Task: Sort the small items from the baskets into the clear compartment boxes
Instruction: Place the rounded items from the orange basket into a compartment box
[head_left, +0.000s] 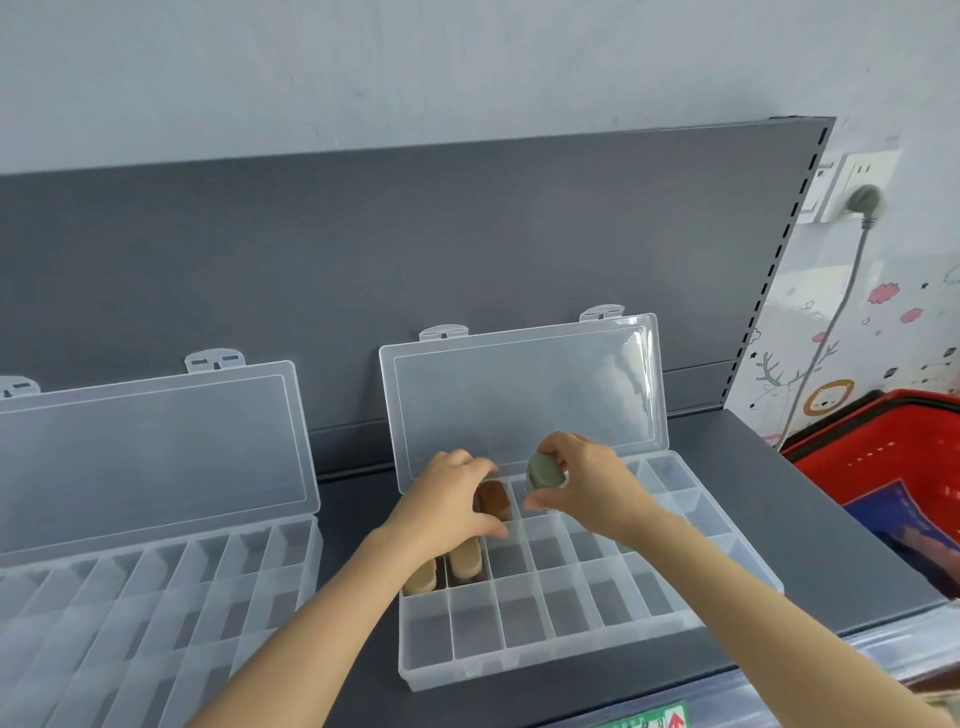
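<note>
1. The middle box (545, 669) stands on the dark shelf (356, 613) with its clear lid (519, 395) open and leaning against the back panel.
2. The left hand (447, 506) reaches over the far-left compartments of this box. Its fingers curl over the far end of a brown item (492, 500) and its thumb lies at the near end, so it grips the item. The brown item sits low in a far-row compartment, second from the left.
3. The right hand (584, 488) hovers just to the right, above the far row. It pinches a small grey-green item (544, 471) between thumb and fingers. That item is in the air above the compartments, close beside the left hand's fingertips but apart from them.
4. Two tan items (466, 561) lie in the middle-row compartments directly under the left wrist, side by side.
5. The left box (291, 571) is also open, well apart from both hands.
6. A red basket (862, 462) sits beyond the shelf's right end, past the right forearm.
</note>
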